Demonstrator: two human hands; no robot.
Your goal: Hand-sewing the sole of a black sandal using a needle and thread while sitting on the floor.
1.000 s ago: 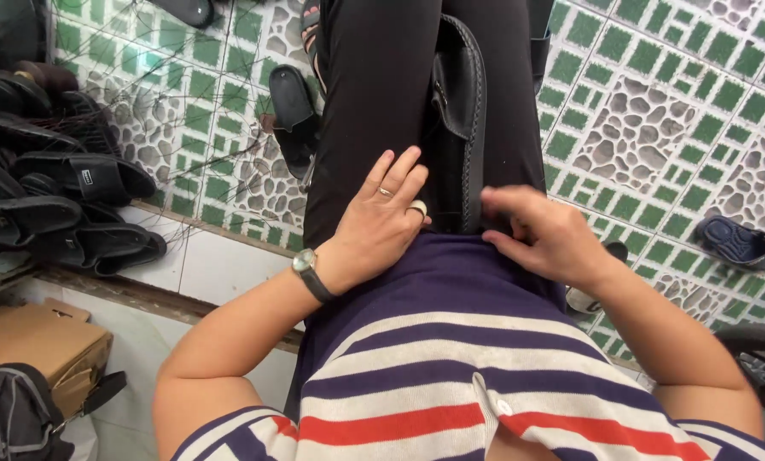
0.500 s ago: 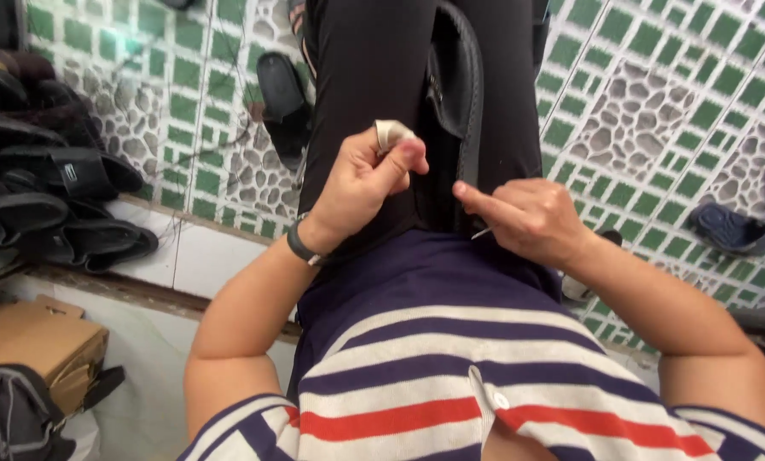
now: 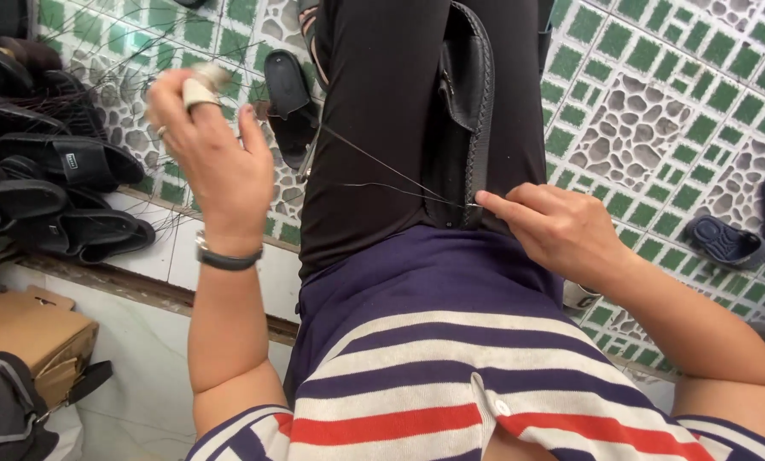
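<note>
A black sandal (image 3: 466,111) lies sole-edge up on my lap, on black trousers. My right hand (image 3: 553,226) presses its fingertips on the sandal's near end, where a thin dark thread (image 3: 374,166) comes out of the sole edge. My left hand (image 3: 207,149) is raised up and to the left, fingers closed, pulling the thread taut. A pale wrap covers one finger of that hand, and a dark watch sits on the wrist. Whether a needle is held there I cannot make out.
A pile of black sandals (image 3: 49,183) lies at the left on the green and pebble tiled floor (image 3: 655,102). One black sandal (image 3: 290,102) lies by my leg, dark blue ones (image 3: 732,239) at the right. A cardboard box (image 3: 20,337) and grey bag (image 3: 2,410) sit lower left.
My left hand has risen from the sandal and swung far out to the left, drawing the thread long and taut. My right hand has stayed at the sandal's near end.
</note>
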